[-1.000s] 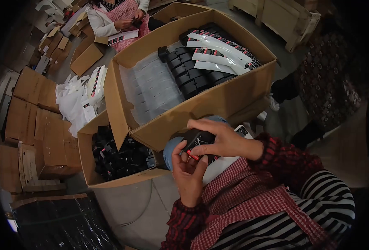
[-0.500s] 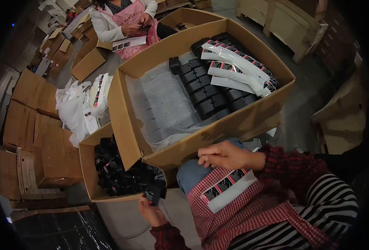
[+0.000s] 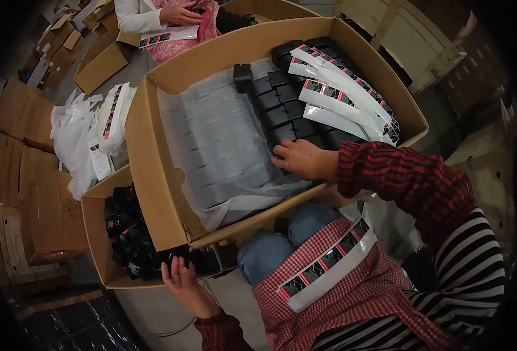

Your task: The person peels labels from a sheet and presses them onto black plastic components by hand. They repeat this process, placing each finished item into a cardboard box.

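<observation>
My left hand [image 3: 187, 286] is open, palm up and fingers apart, at the front edge of a small cardboard box [image 3: 118, 284]. Jumbled black plastic parts [image 3: 131, 245] fill that box. My right hand [image 3: 300, 159] reaches over the near wall of the large carton [image 3: 258, 223], its fingers curled down on a black plastic block at the near end of a row. Its fingertips partly hide that block. Rows of black blocks [image 3: 273, 105] lie beside a translucent white sheet [image 3: 211, 140]. A strip of black-and-red stickers [image 3: 328, 266] lies across my lap on a checked apron.
More sticker strips [image 3: 346, 105] lie on the blocks at the right. Crumpled white liners [image 3: 74, 140] are heaped at the left, near stacked cardboard boxes [image 3: 51, 205]. Across the carton sits a co-worker [image 3: 179, 29], with a sticker strip on the lap. A wooden crate [image 3: 401, 35] stands behind.
My left hand has let go of a black plastic part and opened. My right hand has moved from above my lap up into the large carton. The view has shifted slightly.
</observation>
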